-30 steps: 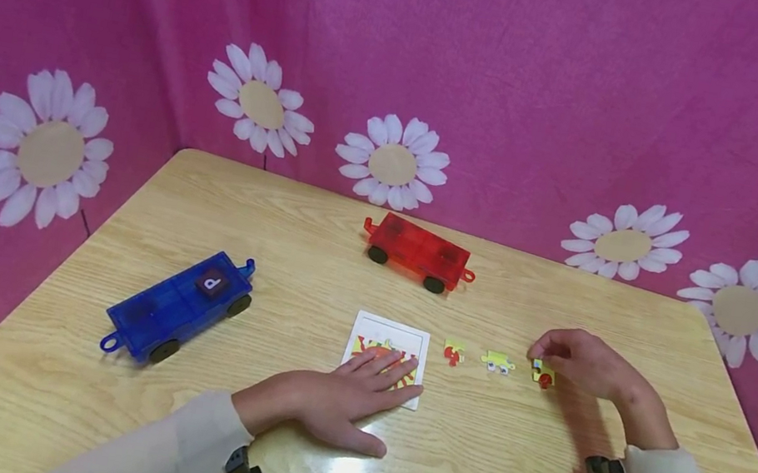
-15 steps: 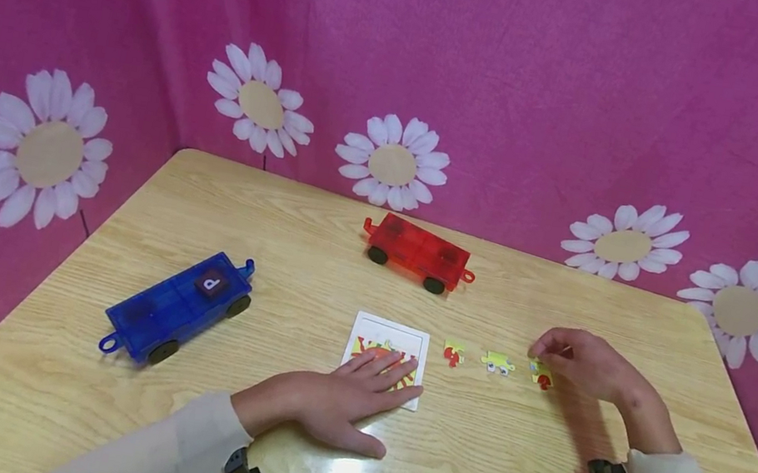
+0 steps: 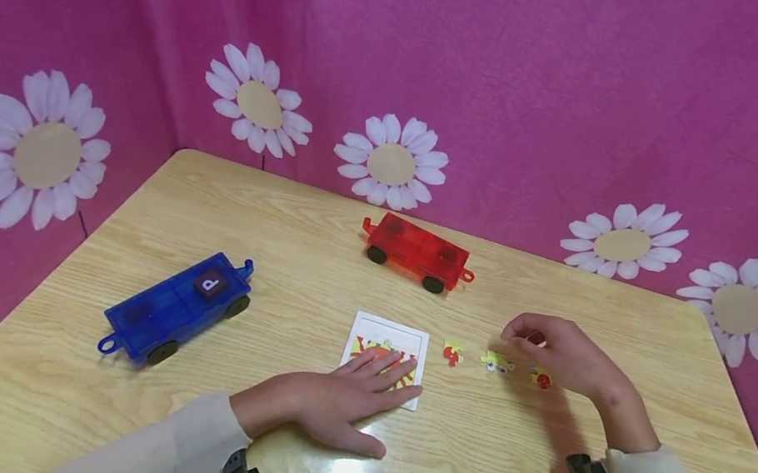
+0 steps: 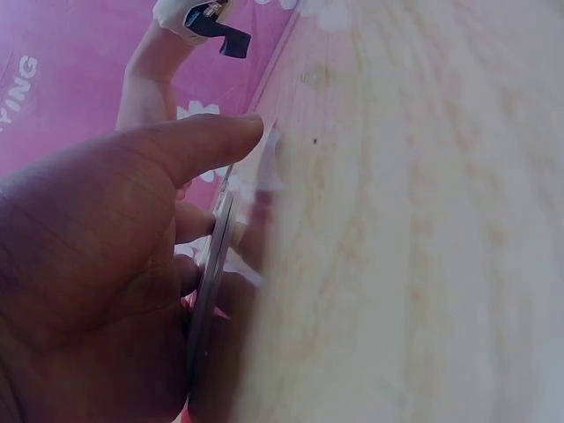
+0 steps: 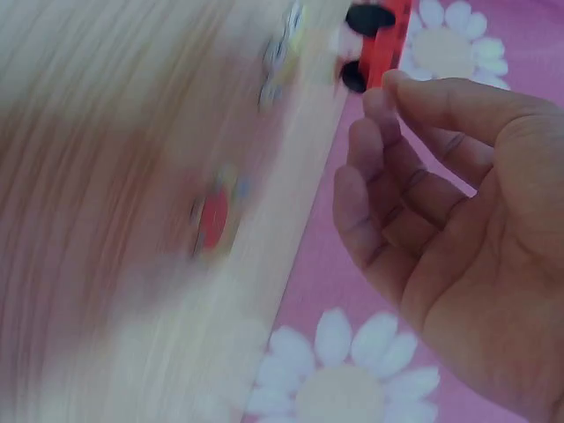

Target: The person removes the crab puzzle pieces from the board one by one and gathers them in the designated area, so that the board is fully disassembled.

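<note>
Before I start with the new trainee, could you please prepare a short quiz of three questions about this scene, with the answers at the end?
1. On what is the left hand resting its fingers?
2. True or false: the dark lettered tile sits on the blue wagon.
3. How many loose puzzle pieces lie on the table? A: two. B: three. C: five.

Key:
1. The white-bordered puzzle board.
2. True.
3. B, three, in a row to the right of the board.
</note>
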A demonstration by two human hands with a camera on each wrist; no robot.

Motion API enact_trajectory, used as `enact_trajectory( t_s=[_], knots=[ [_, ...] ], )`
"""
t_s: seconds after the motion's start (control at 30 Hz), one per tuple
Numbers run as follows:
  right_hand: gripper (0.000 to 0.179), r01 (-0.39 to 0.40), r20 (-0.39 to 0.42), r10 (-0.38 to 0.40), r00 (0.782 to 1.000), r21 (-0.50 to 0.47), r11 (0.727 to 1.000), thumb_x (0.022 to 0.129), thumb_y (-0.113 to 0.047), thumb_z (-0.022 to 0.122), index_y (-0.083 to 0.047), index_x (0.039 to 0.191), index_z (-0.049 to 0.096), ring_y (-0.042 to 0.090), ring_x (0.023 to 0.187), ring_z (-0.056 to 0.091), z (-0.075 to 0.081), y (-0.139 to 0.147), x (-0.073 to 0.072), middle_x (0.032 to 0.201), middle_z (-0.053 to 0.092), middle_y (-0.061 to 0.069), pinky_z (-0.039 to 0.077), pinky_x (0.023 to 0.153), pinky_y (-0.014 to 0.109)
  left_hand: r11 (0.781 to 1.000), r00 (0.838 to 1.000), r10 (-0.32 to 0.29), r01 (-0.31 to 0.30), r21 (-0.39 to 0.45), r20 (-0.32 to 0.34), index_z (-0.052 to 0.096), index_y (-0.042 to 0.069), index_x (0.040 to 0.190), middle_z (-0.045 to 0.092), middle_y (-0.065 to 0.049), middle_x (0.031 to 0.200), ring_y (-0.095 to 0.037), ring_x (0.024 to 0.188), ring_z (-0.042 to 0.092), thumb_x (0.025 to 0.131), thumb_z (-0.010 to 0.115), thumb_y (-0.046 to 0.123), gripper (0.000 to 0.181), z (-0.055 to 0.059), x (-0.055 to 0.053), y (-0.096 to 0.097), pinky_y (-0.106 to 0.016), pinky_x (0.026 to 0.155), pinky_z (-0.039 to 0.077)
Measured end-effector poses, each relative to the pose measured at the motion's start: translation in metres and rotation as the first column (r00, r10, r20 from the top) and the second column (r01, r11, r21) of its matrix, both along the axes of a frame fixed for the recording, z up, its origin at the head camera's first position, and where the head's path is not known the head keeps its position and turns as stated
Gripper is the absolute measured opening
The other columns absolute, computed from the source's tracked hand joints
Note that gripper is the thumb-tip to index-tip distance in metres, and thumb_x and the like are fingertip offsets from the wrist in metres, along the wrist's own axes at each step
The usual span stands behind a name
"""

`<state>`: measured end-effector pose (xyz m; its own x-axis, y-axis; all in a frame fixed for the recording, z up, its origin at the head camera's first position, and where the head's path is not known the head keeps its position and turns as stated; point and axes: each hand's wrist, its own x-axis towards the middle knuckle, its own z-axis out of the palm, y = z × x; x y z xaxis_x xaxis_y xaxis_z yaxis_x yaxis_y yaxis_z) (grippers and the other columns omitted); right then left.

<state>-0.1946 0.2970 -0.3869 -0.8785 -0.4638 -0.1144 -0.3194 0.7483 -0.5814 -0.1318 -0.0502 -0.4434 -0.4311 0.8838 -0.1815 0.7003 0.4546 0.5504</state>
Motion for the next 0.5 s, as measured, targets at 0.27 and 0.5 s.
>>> enact_trajectory(
  t_s=[0.27,0.5],
  knots=[
    [0.011,-0.082,0.008,0.083,0.997,-0.068,0.994,0.1,-0.004,0.065,-0.005,0.107,0.074,0.017,0.084,0.06,-0.003,-0.035,0.0,0.096,0.07,0.003,0.053,0.075,0.031,1.0,1.0,0.016,-0.016,-0.009,0.001,0.015,0.018,0.167,-0.006,-0.008,0.172,-0.024,0.155,-0.013,0.104,0.055,0.051,0.081,0.002,0.0,0.001,-0.047,0.123,-0.003],
    [0.014,-0.138,0.018,0.141,0.99,-0.112,0.984,0.1,-0.003,0.064,-0.004,0.11,0.073,0.018,0.083,0.058,-0.008,-0.066,-0.007,0.096,0.07,0.005,0.052,0.074,0.031,1.0,0.999,0.011,-0.012,-0.017,-0.037,0.016,0.016,0.167,-0.002,-0.011,0.172,-0.029,0.156,-0.006,0.104,0.054,0.052,0.081,0.006,0.008,0.001,-0.047,0.124,0.005]
  ],
)
